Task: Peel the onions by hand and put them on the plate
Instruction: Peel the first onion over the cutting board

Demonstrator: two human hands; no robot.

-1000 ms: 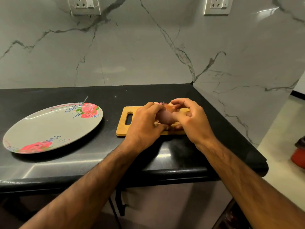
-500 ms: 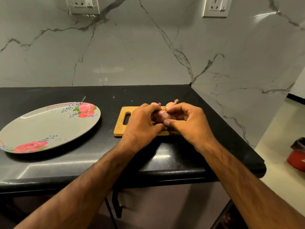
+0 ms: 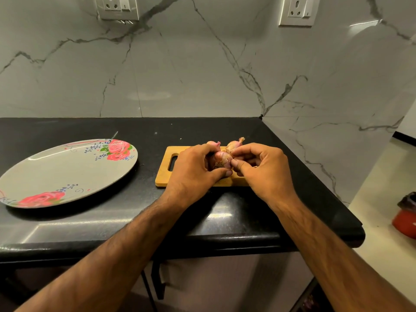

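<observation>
A small pink onion [image 3: 221,160] with its skin on sits between both my hands, just above the wooden cutting board [image 3: 166,176]. My left hand [image 3: 193,174] grips it from the left, fingers and thumb curled round it. My right hand [image 3: 263,170] pinches its right side with thumb and fingertips. Two more unpeeled onions lie behind on the board, one at the left [image 3: 213,144] and one at the right [image 3: 235,144], both partly hidden by my fingers. The grey oval plate [image 3: 56,174] with red roses lies to the left and holds nothing.
The black counter [image 3: 202,219] ends in a rounded front edge and a right corner. A marble wall with two socket plates [image 3: 117,7] stands behind. A red pot [image 3: 404,221] sits on the floor at the far right.
My hands have turned the onion so its root end faces me, and my right thumb and fingers have closed in on its side. The two onions behind have come into sight.
</observation>
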